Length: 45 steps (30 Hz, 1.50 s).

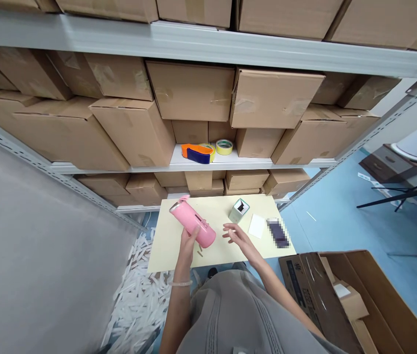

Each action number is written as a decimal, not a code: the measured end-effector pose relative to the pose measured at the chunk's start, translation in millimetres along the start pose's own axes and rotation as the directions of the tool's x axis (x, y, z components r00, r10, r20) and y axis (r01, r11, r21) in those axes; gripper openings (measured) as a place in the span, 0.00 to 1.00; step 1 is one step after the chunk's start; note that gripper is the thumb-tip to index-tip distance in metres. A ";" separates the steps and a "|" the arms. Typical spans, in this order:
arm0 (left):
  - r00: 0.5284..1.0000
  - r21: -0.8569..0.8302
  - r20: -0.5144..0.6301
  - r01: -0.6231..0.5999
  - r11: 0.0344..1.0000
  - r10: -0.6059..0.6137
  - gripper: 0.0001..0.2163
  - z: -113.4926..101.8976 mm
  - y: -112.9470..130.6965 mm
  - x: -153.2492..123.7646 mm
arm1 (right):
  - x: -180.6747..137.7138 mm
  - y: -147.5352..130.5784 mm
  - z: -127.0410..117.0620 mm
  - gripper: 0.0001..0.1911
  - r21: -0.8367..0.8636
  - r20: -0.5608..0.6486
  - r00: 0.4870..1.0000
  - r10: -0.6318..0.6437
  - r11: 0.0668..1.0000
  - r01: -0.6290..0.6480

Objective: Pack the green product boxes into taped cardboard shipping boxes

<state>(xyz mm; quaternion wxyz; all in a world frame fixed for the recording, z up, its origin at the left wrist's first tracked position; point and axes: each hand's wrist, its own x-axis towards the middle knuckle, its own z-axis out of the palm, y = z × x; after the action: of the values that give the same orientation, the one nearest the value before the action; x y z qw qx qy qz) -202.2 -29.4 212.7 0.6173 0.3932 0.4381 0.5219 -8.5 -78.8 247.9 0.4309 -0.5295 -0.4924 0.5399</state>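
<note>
My left hand [188, 241] is wrapped round a pink bottle [193, 220], held tilted above the pale yellow table [164, 255]. A silvery rim and a small pink loop show at the bottle's upper left end. My right hand [238, 236] is to the right of the bottle, fingers apart, with nothing in it. Just beyond that hand stands a small light-green box [238, 211], its top open and something dark inside. A white sheet [256, 226] lies right of the box, beside a dark blurred-out object [278, 233]. Small thin brownish pieces [200, 251] lie under the bottle.
Shelves ahead carry many cardboard boxes [193, 91]. An orange and dark-blue tape dispenser [198, 153] and a tape roll [224, 146] sit on the middle shelf. White paper strips [142, 305] cover the floor at left. A large open carton [304, 295] stands at right.
</note>
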 end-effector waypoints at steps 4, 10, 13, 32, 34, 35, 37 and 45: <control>0.996 0.522 0.047 -0.094 0.848 0.081 0.26 8.3 -1.3 -5.9 | 2.4 -10.1 -15.0 0.28 -0.300 -0.201 0.954 -0.221 0.941 0.155; 0.896 0.744 0.384 -0.443 0.500 0.224 0.22 25.7 -1.3 -16.6 | 7.3 -14.4 -16.6 0.28 -0.331 -0.226 0.953 -0.202 0.936 0.121; 0.877 0.785 0.420 -0.480 0.391 0.233 0.24 22.0 1.4 -15.7 | 8.9 -4.9 -11.1 0.25 -0.130 -0.179 0.983 -0.030 0.992 0.007; 0.939 0.580 0.163 -0.341 0.740 0.304 0.55 35.4 -2.5 -19.9 | 2.2 27.3 -23.4 0.20 0.758 0.190 0.930 0.313 0.556 -0.342; 0.937 0.536 0.265 -0.338 0.773 0.226 0.52 46.4 -2.9 -24.7 | -0.4 29.9 -9.0 0.14 0.749 0.272 0.923 0.271 0.542 -0.380; 0.930 0.526 0.317 -0.337 0.781 0.187 0.50 50.9 -1.1 -27.0 | -1.8 31.2 -1.1 0.11 0.745 0.298 0.918 0.263 0.537 -0.396; 0.906 0.520 0.402 -0.343 0.783 0.131 0.44 56.2 5.3 -30.3 | -4.4 33.4 12.1 0.07 0.735 0.354 0.896 0.269 0.512 -0.444; 0.933 0.497 0.358 -0.210 0.842 0.021 0.25 60.2 3.1 -31.1 | -10.6 39.1 13.6 0.19 0.646 0.536 0.751 0.386 0.385 -0.659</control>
<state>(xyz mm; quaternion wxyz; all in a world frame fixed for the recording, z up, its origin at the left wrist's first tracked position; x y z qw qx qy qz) -148.1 -61.4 238.2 0.5184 0.6572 0.4267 0.3425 -19.1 -95.9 210.2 0.3461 -0.3140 -0.0538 0.8825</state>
